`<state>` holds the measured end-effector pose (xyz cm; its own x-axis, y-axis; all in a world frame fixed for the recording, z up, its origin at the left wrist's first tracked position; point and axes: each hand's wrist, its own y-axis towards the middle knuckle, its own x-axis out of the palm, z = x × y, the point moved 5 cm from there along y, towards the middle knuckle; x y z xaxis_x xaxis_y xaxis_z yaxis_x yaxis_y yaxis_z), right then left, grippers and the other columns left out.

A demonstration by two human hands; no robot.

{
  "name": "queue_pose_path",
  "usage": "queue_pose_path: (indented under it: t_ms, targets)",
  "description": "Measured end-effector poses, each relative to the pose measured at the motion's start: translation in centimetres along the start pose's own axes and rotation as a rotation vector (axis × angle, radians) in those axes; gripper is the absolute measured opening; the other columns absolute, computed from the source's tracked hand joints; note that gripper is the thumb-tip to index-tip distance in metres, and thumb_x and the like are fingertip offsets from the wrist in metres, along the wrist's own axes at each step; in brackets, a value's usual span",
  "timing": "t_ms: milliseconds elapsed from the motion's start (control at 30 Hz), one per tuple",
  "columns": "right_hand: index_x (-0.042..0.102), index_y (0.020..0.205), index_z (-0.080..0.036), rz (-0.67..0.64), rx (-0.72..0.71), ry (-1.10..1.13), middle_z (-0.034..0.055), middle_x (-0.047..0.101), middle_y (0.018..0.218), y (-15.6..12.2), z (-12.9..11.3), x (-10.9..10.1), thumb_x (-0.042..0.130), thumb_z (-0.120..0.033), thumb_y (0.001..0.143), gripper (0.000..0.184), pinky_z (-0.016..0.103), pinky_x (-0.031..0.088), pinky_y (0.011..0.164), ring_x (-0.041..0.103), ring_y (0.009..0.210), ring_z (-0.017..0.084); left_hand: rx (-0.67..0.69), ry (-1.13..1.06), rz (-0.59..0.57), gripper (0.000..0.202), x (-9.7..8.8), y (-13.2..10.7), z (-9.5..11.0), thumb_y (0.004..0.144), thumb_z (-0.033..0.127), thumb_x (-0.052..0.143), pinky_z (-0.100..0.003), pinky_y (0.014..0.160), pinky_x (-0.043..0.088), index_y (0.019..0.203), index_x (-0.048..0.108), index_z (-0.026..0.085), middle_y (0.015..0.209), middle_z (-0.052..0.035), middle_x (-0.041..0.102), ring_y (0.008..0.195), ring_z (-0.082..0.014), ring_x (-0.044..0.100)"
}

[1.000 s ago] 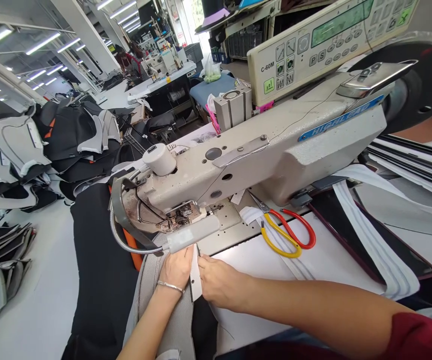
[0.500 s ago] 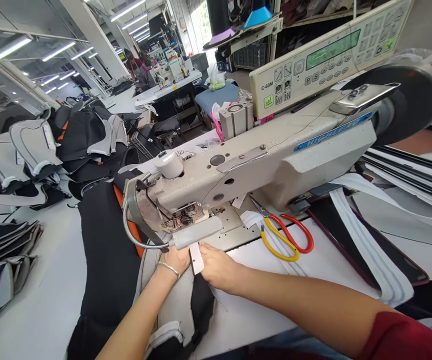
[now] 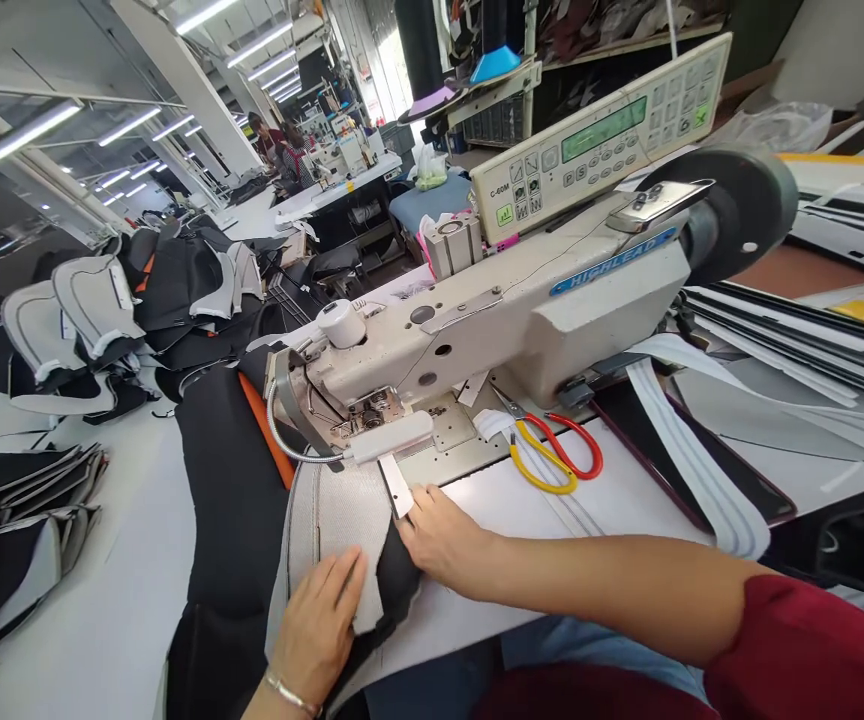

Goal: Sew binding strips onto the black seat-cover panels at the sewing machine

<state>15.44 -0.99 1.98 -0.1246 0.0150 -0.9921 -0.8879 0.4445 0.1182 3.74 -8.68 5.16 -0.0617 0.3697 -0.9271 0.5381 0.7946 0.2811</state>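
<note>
My left hand [image 3: 321, 618] lies flat on the light grey mesh fabric piece [image 3: 349, 510], its fingers stretched out. Closed at the right edge of that piece is my right hand [image 3: 443, 535], pinching the edge beside a narrow white strip [image 3: 396, 484]. The strip runs up under the head of the sewing machine [image 3: 492, 300]; the needle area is partly hidden by a white lamp [image 3: 391, 437] on a bendy metal neck. Black fabric [image 3: 226, 500] with an orange edge [image 3: 267, 430] spreads out to the left of the grey piece.
Scissors [image 3: 552, 450] with red and yellow handles lie right of the machine bed, near a striped white tape [image 3: 691, 450]. Stacked fabric pieces [image 3: 19, 560] rest at the left, with a heap of covers [image 3: 94, 310] behind. Two people stand far back.
My left hand has moved back from beside the machine head, down toward me onto the grey fabric. My right hand stays at the edge with the white strip. The view has shifted slightly.
</note>
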Motion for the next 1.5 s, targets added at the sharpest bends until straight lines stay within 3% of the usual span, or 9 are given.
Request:
queue_pose_path:
  t_ms: [133,233,333,467,533,633,733,1033,1500]
  targets:
    - [0.059,0.094,-0.008,0.126,-0.051,-0.058,0.0157,0.051,0.094,-2.5,-1.7,-0.1,0.056,-0.021,0.076,0.022,0.035,0.036,0.061,0.041,0.094,0.029,-0.048,-0.276,0.005,0.044,0.3,1.6,1.4,0.068,-0.001,0.034,-0.025,0.071,0.049,0.104,0.053,0.015,0.087,-0.0078,0.06,0.079,-0.015,0.054]
    - [0.064,0.079,-0.013,0.178,-0.252,0.037,0.0156,0.045,0.113,-3.9,-3.0,0.4,0.063,-0.026,0.072,0.015,0.036,0.036,0.066,0.034,0.107,0.031,-0.08,-0.323,0.02,0.037,0.6,2.3,3.1,0.068,0.001,0.034,-0.027,0.06,0.051,0.093,0.056,0.015,0.074,-0.0067,0.058,0.067,-0.0152,0.053]
    - [0.064,0.064,-0.017,0.188,-0.362,0.115,0.0134,0.05,0.105,-4.2,-3.2,0.7,0.067,-0.026,0.07,0.012,0.038,0.035,0.071,0.034,0.108,0.031,-0.042,-0.397,-0.021,0.032,0.3,2.7,3.8,0.069,0.003,0.035,-0.027,0.058,0.051,0.087,0.057,0.015,0.071,-0.0063,0.058,0.064,-0.0148,0.053]
    - [0.061,0.057,-0.017,0.181,-0.402,0.12,0.0094,0.054,0.079,-3.1,-2.9,0.7,0.065,-0.02,0.072,0.016,0.036,0.034,0.065,0.047,0.084,0.025,-0.011,-0.59,-0.082,0.025,-0.9,4.1,2.4,0.071,0.006,0.038,-0.023,0.067,0.051,0.085,0.057,0.017,0.078,-0.0049,0.062,0.072,-0.0121,0.057]
    - [0.06,0.059,-0.017,0.184,-0.421,0.128,0.0081,0.055,0.073,-2.4,-2.8,0.5,0.062,-0.018,0.074,0.015,0.033,0.033,0.06,0.047,0.074,0.022,-0.042,-0.489,-0.019,0.024,-0.7,5.2,1.4,0.075,0.005,0.038,-0.025,0.074,0.051,0.086,0.057,0.016,0.086,-0.0068,0.062,0.08,-0.0133,0.058]
    - [0.061,0.062,-0.016,0.196,-0.427,0.127,0.0081,0.056,0.067,-1.6,-2.6,0.4,0.058,-0.015,0.075,0.014,0.033,0.032,0.058,0.047,0.067,0.021,-0.022,-0.187,0.053,0.025,1.0,6.5,1.1,0.081,0.009,0.037,-0.032,0.077,0.05,0.096,0.056,0.014,0.098,-0.0105,0.061,0.093,-0.0188,0.055]
    - [0.062,0.063,-0.015,0.196,-0.427,0.134,0.0073,0.056,0.062,-1.4,-2.3,0.4,0.058,-0.014,0.074,0.011,0.032,0.03,0.055,0.047,0.064,0.02,0.063,-0.045,0.109,0.024,2.6,6.9,1.7,0.083,0.01,0.035,-0.031,0.074,0.051,0.091,0.058,0.012,0.092,-0.0093,0.063,0.09,-0.0195,0.057]
    - [0.063,0.064,-0.015,0.161,-0.375,0.175,0.0087,0.055,0.063,-2.1,-2.3,0.4,0.059,-0.014,0.072,0.009,0.031,0.029,0.051,0.047,0.064,0.02,0.011,0.047,0.118,0.02,3.0,6.1,2.7,0.081,0.007,0.04,-0.028,0.065,0.049,0.085,0.059,0.011,0.086,-0.0087,0.067,0.076,-0.0168,0.06]
    - [0.064,0.063,-0.014,0.2,-0.322,0.256,0.0108,0.055,0.067,-2.1,-2.5,1.4,0.059,-0.015,0.071,0.01,0.032,0.037,0.058,0.047,0.067,0.02,-0.065,-0.054,0.129,0.02,3.5,5.9,2.3,0.083,0.009,0.04,-0.023,0.061,0.046,0.082,0.06,0.014,0.083,-0.006,0.068,0.066,-0.0126,0.058]
